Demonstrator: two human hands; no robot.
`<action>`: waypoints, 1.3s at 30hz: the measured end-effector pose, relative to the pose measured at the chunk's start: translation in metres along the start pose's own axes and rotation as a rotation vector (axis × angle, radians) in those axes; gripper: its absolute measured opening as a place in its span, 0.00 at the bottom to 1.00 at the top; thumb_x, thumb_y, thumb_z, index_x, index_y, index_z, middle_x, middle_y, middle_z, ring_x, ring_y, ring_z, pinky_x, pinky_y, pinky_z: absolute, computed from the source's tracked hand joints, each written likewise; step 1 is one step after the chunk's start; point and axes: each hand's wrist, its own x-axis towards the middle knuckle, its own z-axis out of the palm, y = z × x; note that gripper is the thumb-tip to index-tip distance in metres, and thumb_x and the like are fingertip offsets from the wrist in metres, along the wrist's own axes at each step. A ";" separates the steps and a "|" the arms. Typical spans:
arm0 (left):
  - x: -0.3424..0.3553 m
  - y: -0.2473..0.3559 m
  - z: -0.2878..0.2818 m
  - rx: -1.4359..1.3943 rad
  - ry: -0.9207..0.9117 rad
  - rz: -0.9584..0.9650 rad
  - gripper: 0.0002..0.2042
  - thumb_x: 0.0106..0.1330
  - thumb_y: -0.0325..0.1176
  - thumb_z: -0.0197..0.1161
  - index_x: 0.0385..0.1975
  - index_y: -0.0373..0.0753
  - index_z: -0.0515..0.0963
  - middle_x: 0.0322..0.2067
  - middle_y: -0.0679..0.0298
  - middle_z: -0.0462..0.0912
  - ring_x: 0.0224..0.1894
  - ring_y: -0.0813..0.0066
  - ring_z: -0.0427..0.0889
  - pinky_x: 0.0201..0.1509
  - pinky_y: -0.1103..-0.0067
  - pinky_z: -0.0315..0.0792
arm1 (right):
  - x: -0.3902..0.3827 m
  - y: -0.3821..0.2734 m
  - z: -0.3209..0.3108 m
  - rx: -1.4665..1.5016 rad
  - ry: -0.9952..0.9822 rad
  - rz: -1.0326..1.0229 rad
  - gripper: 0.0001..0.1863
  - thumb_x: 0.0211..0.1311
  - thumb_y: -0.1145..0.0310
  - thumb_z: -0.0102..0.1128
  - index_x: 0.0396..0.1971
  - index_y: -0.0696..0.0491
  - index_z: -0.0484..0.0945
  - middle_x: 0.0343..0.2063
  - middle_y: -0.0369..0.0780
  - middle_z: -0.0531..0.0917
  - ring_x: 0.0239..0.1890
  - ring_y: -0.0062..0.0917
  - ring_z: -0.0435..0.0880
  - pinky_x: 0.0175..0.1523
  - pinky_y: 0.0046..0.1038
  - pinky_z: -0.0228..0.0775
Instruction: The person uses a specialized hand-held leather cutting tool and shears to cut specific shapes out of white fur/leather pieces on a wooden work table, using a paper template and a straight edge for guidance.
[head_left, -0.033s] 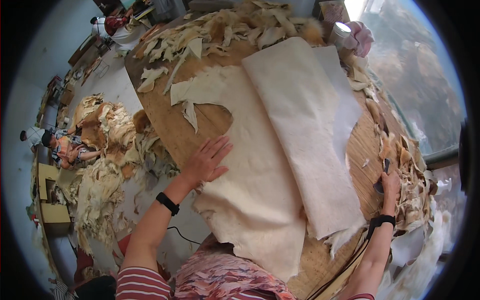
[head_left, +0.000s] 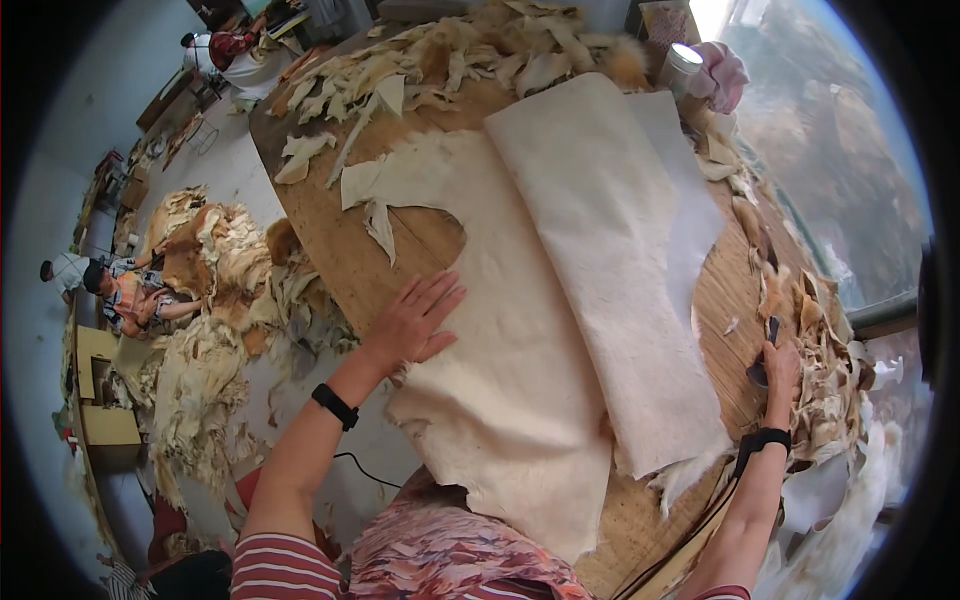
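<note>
- A pale hide (head_left: 510, 300) lies flat across the middle of a wooden bench (head_left: 330, 235), reaching to the near edge beside the wearer's patterned garment (head_left: 450, 545).
- The left hand (head_left: 413, 322) rests palm down on the left edge of the hide, fingers straight and slightly spread, gripping nothing.
- The right hand (head_left: 783, 365), at the right side of the bench, is curled closed around a dark tool (head_left: 773, 330), whose exact kind is hard to tell. It is well apart from the hide.
- A long pale panel (head_left: 610, 270) lies over the right part of the hide; whether it is a fold or a separate piece, I cannot tell. A whiter sheet (head_left: 690, 200) shows from under its right side.
- At the far right corner stands a jar (head_left: 680, 70) with a bright, round top; its contents cannot be made out. A crumpled pink cloth (head_left: 720, 78) sits just beside it.
- Furry scraps (head_left: 470, 50) heap along the far end; more curled offcuts (head_left: 825, 370) line the right side near the right hand.
- On the left, beyond the bench, a yellow cabinet (head_left: 112, 425) has a dark opening, its inside too small to read.
- Near it, a person in orange (head_left: 135, 300) sits by a large pile of hides (head_left: 215, 300).
</note>
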 end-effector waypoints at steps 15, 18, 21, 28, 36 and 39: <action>-0.010 -0.022 0.011 -0.031 0.019 0.035 0.34 0.60 0.43 0.62 0.67 0.41 0.63 0.69 0.53 0.59 0.69 0.55 0.61 0.71 0.57 0.54 | -0.030 -0.026 -0.053 1.209 -0.324 0.152 0.15 0.56 0.52 0.66 0.22 0.48 0.78 0.16 0.27 0.75 0.16 0.12 0.68 0.20 0.21 0.54; 0.002 -0.021 0.021 -0.028 0.067 0.093 0.33 0.60 0.45 0.61 0.65 0.41 0.65 0.68 0.54 0.61 0.69 0.57 0.62 0.70 0.58 0.56 | -0.077 0.000 -0.049 0.893 -0.341 -0.032 0.16 0.53 0.52 0.65 0.23 0.51 0.79 0.15 0.29 0.74 0.16 0.14 0.69 0.22 0.21 0.58; 0.002 -0.022 0.026 -0.019 0.092 0.101 0.31 0.61 0.46 0.61 0.64 0.41 0.67 0.67 0.55 0.63 0.67 0.57 0.64 0.69 0.59 0.58 | -0.146 0.004 -0.055 0.467 -0.218 -0.104 0.22 0.52 0.51 0.62 0.19 0.58 0.78 0.13 0.38 0.76 0.17 0.21 0.75 0.25 0.28 0.64; 0.030 0.012 -0.033 -0.081 -0.172 -0.037 0.22 0.63 0.34 0.59 0.57 0.35 0.72 0.60 0.53 0.72 0.63 0.57 0.68 0.69 0.65 0.59 | -0.255 0.064 -0.074 0.048 -0.183 0.107 0.25 0.48 0.46 0.64 0.22 0.57 0.81 0.19 0.47 0.81 0.25 0.38 0.83 0.33 0.38 0.71; -0.029 0.148 0.004 0.033 -0.159 0.409 0.28 0.63 0.43 0.59 0.62 0.35 0.67 0.64 0.48 0.66 0.68 0.55 0.62 0.72 0.57 0.51 | -0.298 0.088 -0.068 0.019 -0.096 0.203 0.31 0.45 0.42 0.68 0.33 0.59 0.81 0.30 0.49 0.85 0.36 0.43 0.85 0.42 0.39 0.74; -0.046 0.173 -0.002 -0.144 -0.165 0.225 0.32 0.61 0.45 0.61 0.64 0.37 0.64 0.67 0.47 0.59 0.71 0.52 0.57 0.72 0.55 0.50 | -0.303 0.085 -0.071 0.008 -0.097 0.180 0.29 0.45 0.45 0.68 0.36 0.57 0.81 0.28 0.49 0.85 0.37 0.43 0.85 0.43 0.40 0.74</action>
